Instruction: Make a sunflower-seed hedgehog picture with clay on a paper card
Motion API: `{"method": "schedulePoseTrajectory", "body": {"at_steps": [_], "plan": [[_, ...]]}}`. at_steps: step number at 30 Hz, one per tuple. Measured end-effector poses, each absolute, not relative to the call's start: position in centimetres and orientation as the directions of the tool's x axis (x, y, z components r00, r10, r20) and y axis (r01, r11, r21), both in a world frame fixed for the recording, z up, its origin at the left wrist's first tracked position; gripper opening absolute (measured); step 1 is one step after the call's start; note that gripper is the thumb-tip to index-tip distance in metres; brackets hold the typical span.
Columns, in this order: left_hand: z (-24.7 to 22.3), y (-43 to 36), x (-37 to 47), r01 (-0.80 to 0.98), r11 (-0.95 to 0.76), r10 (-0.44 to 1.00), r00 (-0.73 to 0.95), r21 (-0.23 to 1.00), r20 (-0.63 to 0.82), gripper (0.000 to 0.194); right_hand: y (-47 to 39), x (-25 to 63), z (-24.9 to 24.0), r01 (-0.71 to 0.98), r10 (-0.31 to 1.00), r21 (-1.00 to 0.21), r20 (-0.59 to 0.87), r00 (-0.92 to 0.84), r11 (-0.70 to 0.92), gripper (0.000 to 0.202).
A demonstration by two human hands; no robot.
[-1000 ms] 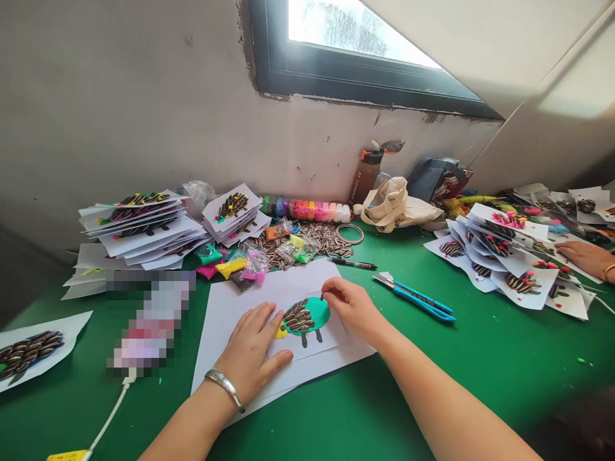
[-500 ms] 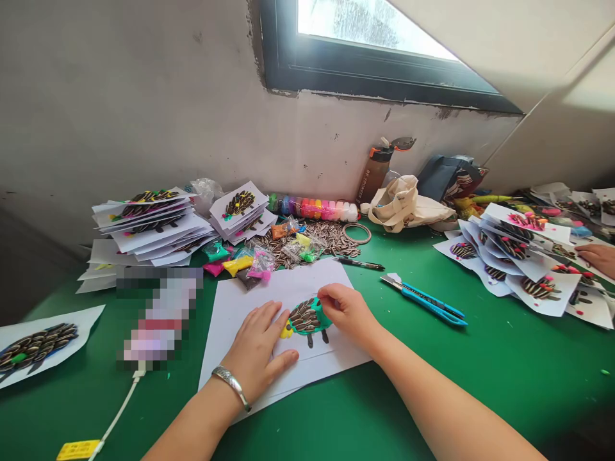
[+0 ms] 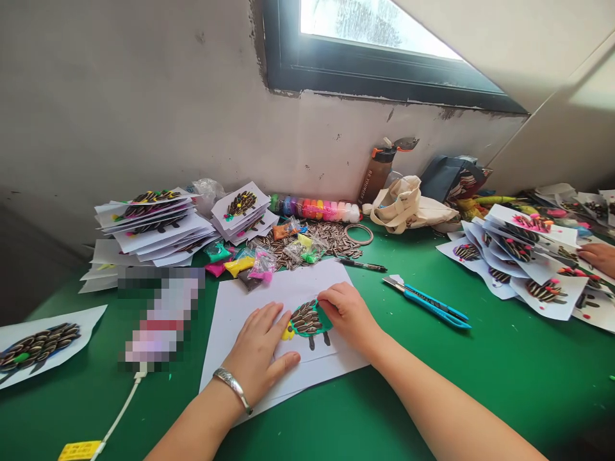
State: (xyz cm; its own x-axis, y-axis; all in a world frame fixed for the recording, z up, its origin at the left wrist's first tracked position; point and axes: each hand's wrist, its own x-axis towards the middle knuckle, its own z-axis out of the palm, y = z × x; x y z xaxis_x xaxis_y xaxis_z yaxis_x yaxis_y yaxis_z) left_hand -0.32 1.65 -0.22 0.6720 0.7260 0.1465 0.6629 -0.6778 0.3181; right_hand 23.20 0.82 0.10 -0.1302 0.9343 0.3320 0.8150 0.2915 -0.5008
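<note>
On a white sheet of paper [image 3: 230,320] lies a hedgehog-shaped picture [image 3: 308,320] made of green clay, with a yellow head, dark legs and rows of striped sunflower seeds pressed into its back. My left hand [image 3: 257,342] rests flat on the paper, fingers spread, beside the yellow head; a silver bangle circles that wrist. At the picture's upper right edge, my right hand [image 3: 348,314] has thumb and fingers pinched together against the green clay. Whatever is between those fingertips is hidden. Behind the paper spreads a pile of loose sunflower seeds [image 3: 331,237].
Small bags of coloured clay [image 3: 240,262] lie beside the seeds. A pen [image 3: 362,264] and a blue utility knife [image 3: 427,302] are to the right. Stacks of finished-looking seed pictures [image 3: 154,224] stand left and right. Another person's hand [image 3: 598,256] shows at far right.
My right hand's fingers have shifted slightly along the upper right edge of the green clay, still pinched. My left hand stays on the paper. The whole view has moved a little.
</note>
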Motion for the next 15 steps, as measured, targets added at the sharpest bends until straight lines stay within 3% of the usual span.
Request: {"method": "schedulePoseTrajectory", "body": {"at_steps": [15], "plan": [[-0.28, 1.56, -0.19, 0.679, -0.672, 0.733, 0.665, 0.296, 0.142, 0.057, 0.90, 22.86, 0.14, 0.877, 0.932, -0.368, 0.299, -0.204, 0.310, 0.015]]}}
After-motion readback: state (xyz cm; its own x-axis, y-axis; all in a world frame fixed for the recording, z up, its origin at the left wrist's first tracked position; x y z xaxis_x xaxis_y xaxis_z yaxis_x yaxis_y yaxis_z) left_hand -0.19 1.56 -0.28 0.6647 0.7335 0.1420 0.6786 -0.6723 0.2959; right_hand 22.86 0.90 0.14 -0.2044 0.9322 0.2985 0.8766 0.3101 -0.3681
